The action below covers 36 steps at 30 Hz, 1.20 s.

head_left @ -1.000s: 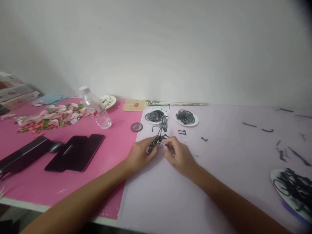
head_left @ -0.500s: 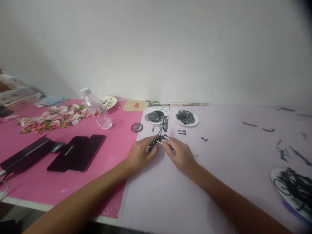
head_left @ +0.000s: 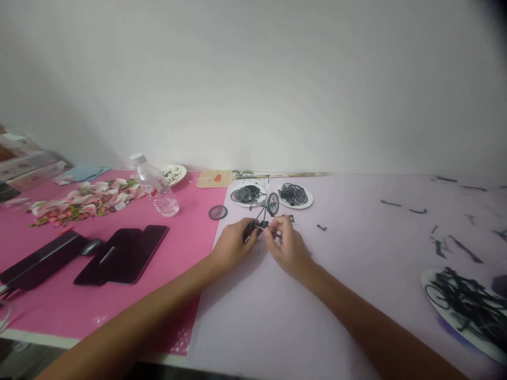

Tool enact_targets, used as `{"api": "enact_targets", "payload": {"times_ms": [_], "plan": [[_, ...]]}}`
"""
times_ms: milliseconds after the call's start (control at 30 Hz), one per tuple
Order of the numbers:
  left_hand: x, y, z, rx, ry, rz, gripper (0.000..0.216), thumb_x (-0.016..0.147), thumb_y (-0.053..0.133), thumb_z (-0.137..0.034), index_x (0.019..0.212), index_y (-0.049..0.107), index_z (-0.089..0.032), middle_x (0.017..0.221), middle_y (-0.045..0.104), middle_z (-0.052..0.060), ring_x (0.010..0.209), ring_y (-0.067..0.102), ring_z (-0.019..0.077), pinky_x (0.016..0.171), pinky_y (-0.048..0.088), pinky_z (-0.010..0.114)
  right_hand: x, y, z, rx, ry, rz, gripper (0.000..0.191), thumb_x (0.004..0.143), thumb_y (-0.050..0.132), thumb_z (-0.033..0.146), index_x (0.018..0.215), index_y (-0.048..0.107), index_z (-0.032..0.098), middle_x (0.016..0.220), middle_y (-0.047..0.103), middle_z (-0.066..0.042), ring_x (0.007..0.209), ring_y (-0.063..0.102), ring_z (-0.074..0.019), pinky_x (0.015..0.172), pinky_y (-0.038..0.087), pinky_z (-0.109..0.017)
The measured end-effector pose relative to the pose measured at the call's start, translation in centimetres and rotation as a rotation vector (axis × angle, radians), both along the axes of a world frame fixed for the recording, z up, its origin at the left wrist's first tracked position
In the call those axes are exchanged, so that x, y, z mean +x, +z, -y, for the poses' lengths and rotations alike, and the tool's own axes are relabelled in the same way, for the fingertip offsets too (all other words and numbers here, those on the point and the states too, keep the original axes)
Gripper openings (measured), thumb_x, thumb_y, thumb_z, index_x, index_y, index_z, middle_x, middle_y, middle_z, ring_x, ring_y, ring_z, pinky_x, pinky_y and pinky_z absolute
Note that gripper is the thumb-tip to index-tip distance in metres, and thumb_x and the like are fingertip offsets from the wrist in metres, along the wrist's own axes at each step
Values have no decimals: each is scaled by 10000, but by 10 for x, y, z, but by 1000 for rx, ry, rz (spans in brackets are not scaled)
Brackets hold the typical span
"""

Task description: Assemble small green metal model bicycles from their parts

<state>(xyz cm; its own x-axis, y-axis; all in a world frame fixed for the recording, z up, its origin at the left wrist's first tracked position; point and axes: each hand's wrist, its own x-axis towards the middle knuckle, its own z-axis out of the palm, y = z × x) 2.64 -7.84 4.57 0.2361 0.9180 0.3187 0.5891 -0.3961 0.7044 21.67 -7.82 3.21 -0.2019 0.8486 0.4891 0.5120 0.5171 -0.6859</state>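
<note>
My left hand (head_left: pixel 233 244) is closed around the rear part of a small dark model bicycle (head_left: pixel 260 214), whose front wheel points away from me. Much of its frame is hidden by the fingers. My right hand (head_left: pixel 288 247) pinches a slim tool with a thin pale shaft (head_left: pixel 259 227) and what looks like a dark end. The shaft's tip meets the bicycle beside my left fingertips; the exact contact point is too small to make out. A loose spoked wheel (head_left: pixel 218 212) lies to the left of the hands.
Behind the hands are two white plates of dark parts (head_left: pixel 310 202) (head_left: pixel 233 201). Another heaped plate (head_left: pixel 431 295) stands at the right, with scattered dark pieces (head_left: pixel 465 248) above it. Leftward are a bottle (head_left: pixel 158 192), artificial petals (head_left: pixel 91 199) and two phones (head_left: pixel 138 256).
The model bicycle has turned in my left hand, so its front wheel shows more side-on. My right fingers have shifted on the tool. The whole view has moved slightly.
</note>
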Motion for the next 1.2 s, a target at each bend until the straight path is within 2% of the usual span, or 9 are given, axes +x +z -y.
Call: {"api": "enact_targets", "payload": {"times_ms": [100, 233, 433, 633, 833, 1033, 1133, 1200], "plan": [[8, -1, -6, 0, 19, 50, 236, 1008, 553, -332, 1112, 719, -200, 876, 774, 40, 692, 661, 154, 635, 468, 250, 2, 2, -3, -7, 20, -3, 216, 1021, 516, 319, 1206, 430, 247, 866, 679, -14, 783, 686, -189, 657, 509, -283], [16, -8, -7, 38, 65, 106, 266, 1009, 550, -324, 1155, 732, -195, 964, 791, 65, 762, 694, 173, 673, 486, 259, 4, 2, -5, -21, 30, -3, 363, 1007, 533, 310, 1323, 365, 248, 889, 690, -21, 837, 696, -209, 653, 514, -288], [16, -18, 1, 52, 76, 132, 287, 1017, 530, -296, 1198, 733, -204, 1027, 791, 69, 793, 708, 178, 664, 494, 253, 5, -3, -6, -28, 15, -2, 252, 975, 561, 323, 1166, 412, 256, 963, 691, -51, 854, 698, -216, 681, 534, -310], [12, -17, 0, 74, 67, 130, 293, 1017, 529, -291, 1204, 736, -200, 973, 783, 61, 771, 693, 175, 624, 478, 240, 5, -1, -5, -26, 18, 66, 118, 990, 559, 342, 1024, 498, 247, 991, 695, -62, 860, 697, -210, 706, 528, -312], [8, -16, -2, 91, 61, 130, 289, 1014, 525, -296, 1142, 759, -183, 865, 758, 48, 732, 651, 165, 594, 460, 227, 3, -3, -6, -21, 13, 49, 161, 1028, 528, 390, 964, 495, 246, 920, 696, -48, 814, 690, -208, 683, 504, -312], [4, -17, -6, 72, 82, 164, 319, 1009, 543, -336, 1188, 763, -190, 933, 784, 57, 731, 676, 167, 580, 471, 227, 6, 1, -7, 7, -11, -6, 193, 1027, 544, 386, 897, 512, 247, 811, 662, -14, 713, 640, -182, 658, 475, -306], [0, -19, -11, 54, 143, 254, 330, 992, 574, -373, 1167, 776, -181, 994, 798, 64, 758, 707, 177, 656, 524, 245, 8, 3, -11, 67, -61, 9, 217, 1021, 561, 369, 848, 526, 244, 781, 646, -13, 721, 615, -186, 687, 479, -319], [-2, -21, -16, 33, 185, 339, 340, 976, 595, -395, 1152, 782, -174, 997, 801, 63, 791, 719, 188, 720, 550, 264, 9, 1, -15, 114, -85, 95, 209, 1005, 590, 340, 826, 560, 238, 814, 661, -33, 819, 614, -214, 730, 483, -339]]}}
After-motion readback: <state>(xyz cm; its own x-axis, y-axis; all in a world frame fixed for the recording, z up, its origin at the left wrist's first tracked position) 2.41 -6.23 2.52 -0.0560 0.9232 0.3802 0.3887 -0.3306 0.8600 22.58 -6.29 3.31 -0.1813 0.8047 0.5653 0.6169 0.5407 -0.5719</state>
